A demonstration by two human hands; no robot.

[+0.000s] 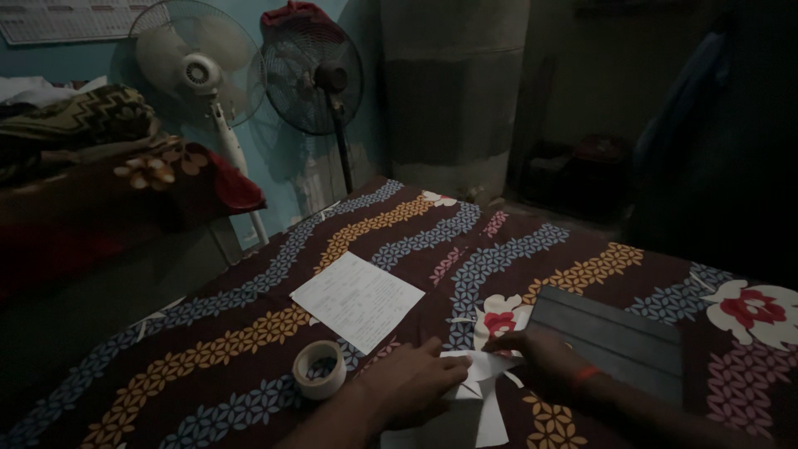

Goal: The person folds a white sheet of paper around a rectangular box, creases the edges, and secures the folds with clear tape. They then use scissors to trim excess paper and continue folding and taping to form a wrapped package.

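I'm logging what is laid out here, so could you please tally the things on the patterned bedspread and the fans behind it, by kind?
Standing fans: 2, a white fan and a dark fan
Tape rolls: 1, tape roll
Flat sheets of paper: 1, paper sheet
Folded white paper pieces under the hands: 1 cluster, white paper
Grey flat boards: 1, grey board
Total: 6

The white folded paper [478, 391] is partly covered by both hands and cut off by the bottom edge, the writing on the white sheet [357, 299] is too small to read, and the room's right side is lost in darkness.
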